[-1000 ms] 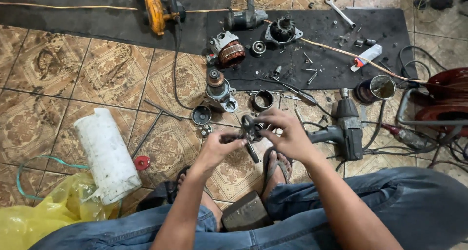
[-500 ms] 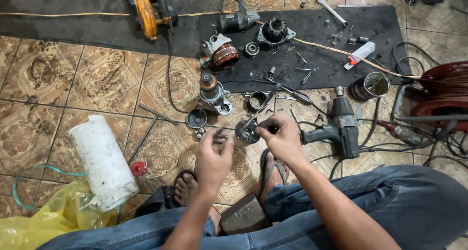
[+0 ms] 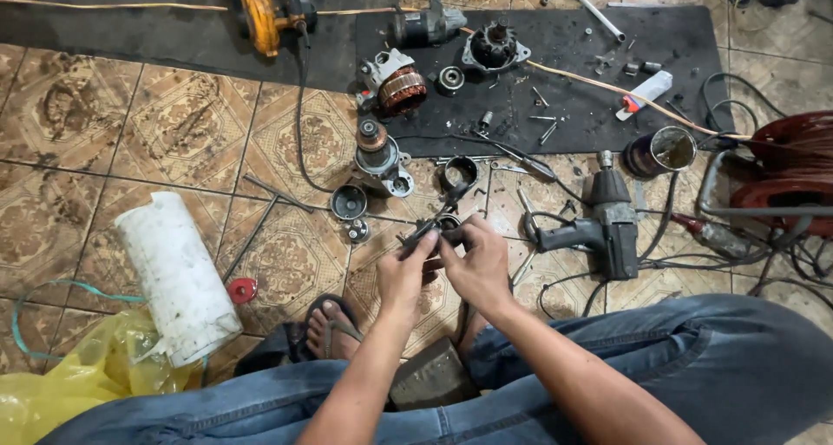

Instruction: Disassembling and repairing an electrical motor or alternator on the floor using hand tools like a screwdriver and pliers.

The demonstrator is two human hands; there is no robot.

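Informal floor repair workshop: patterned tiled floor (image 3: 130, 124), motor parts laid on black mat (image 3: 538, 72), electric drill (image 3: 599, 224), cable reel (image 3: 794, 172).

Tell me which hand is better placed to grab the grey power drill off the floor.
Right. The right hand sits just beside the drill, whose handle points toward it. The left hand is farther away, on the other side.

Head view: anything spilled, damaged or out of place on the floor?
Nothing spilled or visibly broken. Loose screws and motor parts lie scattered over the black rubber mat and tiles, and the white plastic pipe section lies on its side.
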